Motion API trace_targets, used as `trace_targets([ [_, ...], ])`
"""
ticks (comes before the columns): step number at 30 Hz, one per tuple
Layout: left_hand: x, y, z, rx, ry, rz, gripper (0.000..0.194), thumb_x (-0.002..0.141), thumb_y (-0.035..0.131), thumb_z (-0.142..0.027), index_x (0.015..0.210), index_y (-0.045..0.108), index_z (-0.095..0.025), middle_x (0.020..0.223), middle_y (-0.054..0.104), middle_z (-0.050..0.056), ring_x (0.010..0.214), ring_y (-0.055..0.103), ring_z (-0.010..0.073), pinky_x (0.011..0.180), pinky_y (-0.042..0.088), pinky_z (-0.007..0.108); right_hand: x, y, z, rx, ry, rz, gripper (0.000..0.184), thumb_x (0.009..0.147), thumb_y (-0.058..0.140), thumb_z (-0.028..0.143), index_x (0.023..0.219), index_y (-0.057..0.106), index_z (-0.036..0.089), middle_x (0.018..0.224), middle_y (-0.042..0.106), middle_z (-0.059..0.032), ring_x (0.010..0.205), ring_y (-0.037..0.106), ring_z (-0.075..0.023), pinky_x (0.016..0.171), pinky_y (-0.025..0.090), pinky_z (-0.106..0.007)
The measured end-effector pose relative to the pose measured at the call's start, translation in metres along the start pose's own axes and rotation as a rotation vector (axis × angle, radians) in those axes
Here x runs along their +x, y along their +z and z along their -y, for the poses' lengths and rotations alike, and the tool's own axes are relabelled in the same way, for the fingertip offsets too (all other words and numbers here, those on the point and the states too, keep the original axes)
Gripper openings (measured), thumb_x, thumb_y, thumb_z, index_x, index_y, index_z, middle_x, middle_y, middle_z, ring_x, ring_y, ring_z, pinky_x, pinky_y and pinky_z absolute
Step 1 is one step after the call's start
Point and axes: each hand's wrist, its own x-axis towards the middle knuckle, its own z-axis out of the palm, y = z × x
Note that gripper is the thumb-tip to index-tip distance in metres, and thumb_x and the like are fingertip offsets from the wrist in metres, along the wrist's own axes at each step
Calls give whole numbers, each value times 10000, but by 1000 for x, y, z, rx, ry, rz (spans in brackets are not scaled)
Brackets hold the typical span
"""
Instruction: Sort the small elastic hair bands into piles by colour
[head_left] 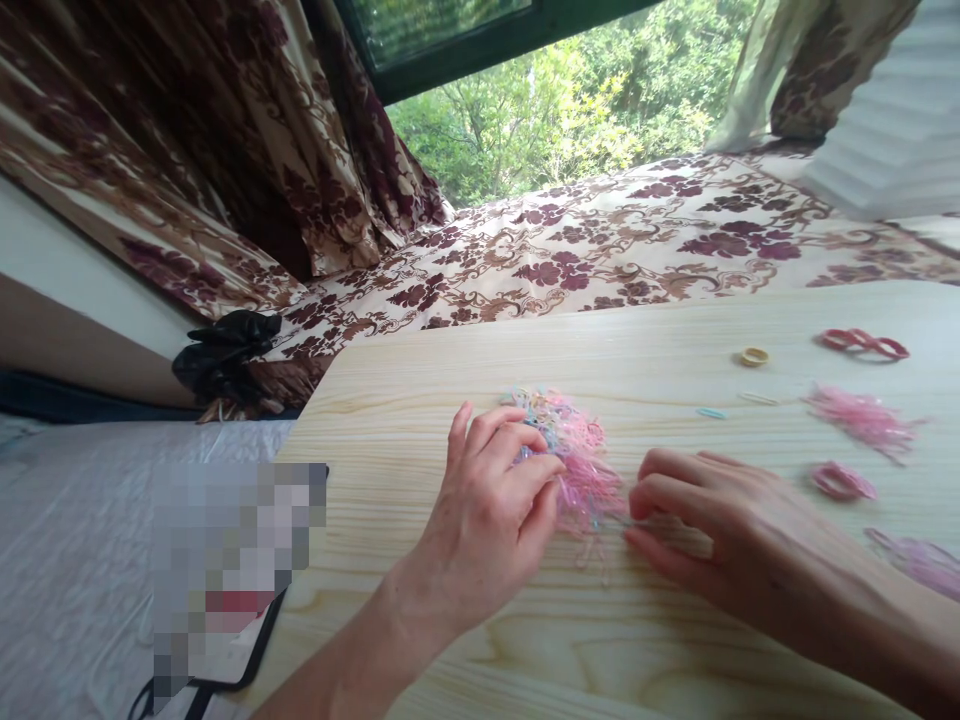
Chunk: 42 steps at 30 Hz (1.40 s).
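A loose pile of small thin elastic bands (589,485), pink with some pale blue, yellow and purple, lies on the light wooden table (525,650). My left hand (499,490) rests over the near left side of the pile, its fingers bent and apart, the tips touching the bands. To the right of the pile, my right hand (712,520) brings thumb and index finger together on a thin elastic band at the pile's edge. Most of that band is hard to make out.
On the right lie a separate pink bunch of bands (862,420), a pink coil (844,480), a lilac bunch (919,562), red loops (862,344), a yellow ring (754,357) and a blue band (710,413). A blurred-out device (259,625) sits at the table's left edge.
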Motion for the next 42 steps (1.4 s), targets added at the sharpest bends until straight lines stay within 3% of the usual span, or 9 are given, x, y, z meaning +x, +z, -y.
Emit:
trace_targets([
  [15,-1,2,2,-34,12,-30,147,893,564,-142,937,679,-222,1001,676,22,1167,536,227,1138,271,542,1,-3,1,52,6,24,213,878,525,119,688,579,200,693,573,-12,555,516,-112,521,346,-234],
  [21,-1,2,1,-29,10,-26,150,895,562,-141,945,678,-223,1005,681,20,1176,536,221,1144,266,531,-1,-1,-2,50,18,8,143,888,536,161,785,626,204,728,587,-18,583,542,-126,539,376,-242],
  [30,-1,2,2,-31,8,-24,151,897,559,-143,948,677,-221,1011,682,22,1178,531,221,1147,254,529,0,1,-1,81,21,37,225,928,491,178,768,646,204,708,592,-16,577,542,-116,537,373,-238],
  [36,-1,1,1,-29,6,-16,149,898,559,-145,942,678,-222,1000,684,22,1172,535,225,1142,264,536,1,0,0,78,19,38,330,977,402,198,711,598,200,686,584,-24,562,534,-121,521,368,-241],
  [42,-1,3,0,-36,-7,-20,159,901,551,-149,962,671,-233,1009,682,22,1173,540,221,1150,255,545,2,-9,3,86,13,14,321,982,398,215,699,548,207,667,574,-15,543,539,-115,501,376,-237],
])
